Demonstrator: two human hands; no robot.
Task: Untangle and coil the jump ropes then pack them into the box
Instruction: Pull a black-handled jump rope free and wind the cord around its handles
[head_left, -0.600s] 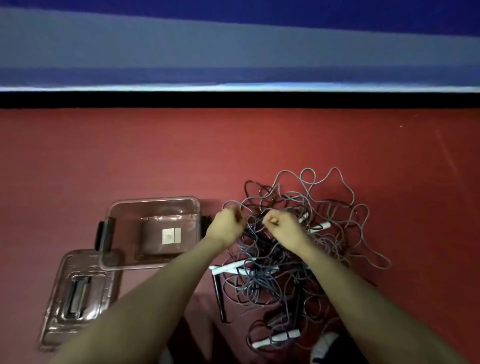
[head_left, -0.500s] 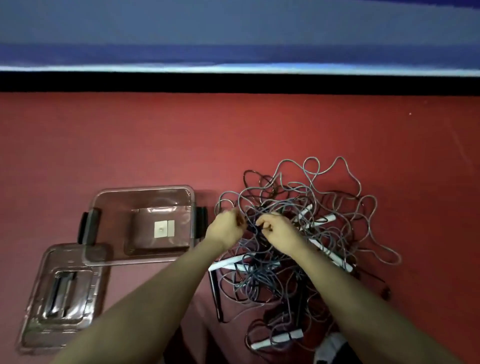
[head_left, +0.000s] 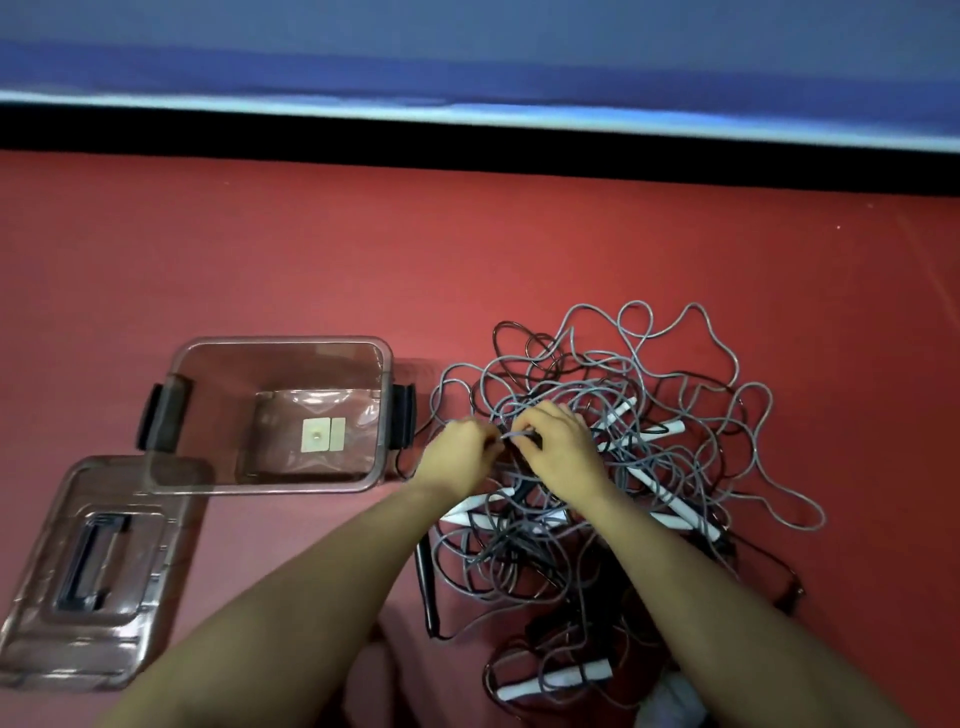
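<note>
— Red floor (head_left: 311, 270) filled most of the view, and a black strip with a blue wall ran behind it. What lay on this floor?

— On the right side lay the jump ropes (head_left: 649, 415), one big tangled pile of grey and black cords with white handles and some black handles mixed inside. Left of the pile stood the box (head_left: 280, 483), clear plastic, open, with black latches on its two short sides. Only a small white label was seen on its bottom. The lid (head_left: 88, 577) lay flat on the floor at the near left corner of the box, partly under its edge.

— And the hands?

— Both were at the near left part of the pile, very close to each other. The left hand (head_left: 460, 460) was curled, fingers closed on a cord at the edge of the tangle. The right hand (head_left: 563, 449) was bent over the pile and pinched a thin grey cord between thumb and fingers. The same cord seemed to go between the two hands, but I could not tell this for sure.

— Was any rope in the box?

— No, all ropes were on the floor, beside the box.
</note>
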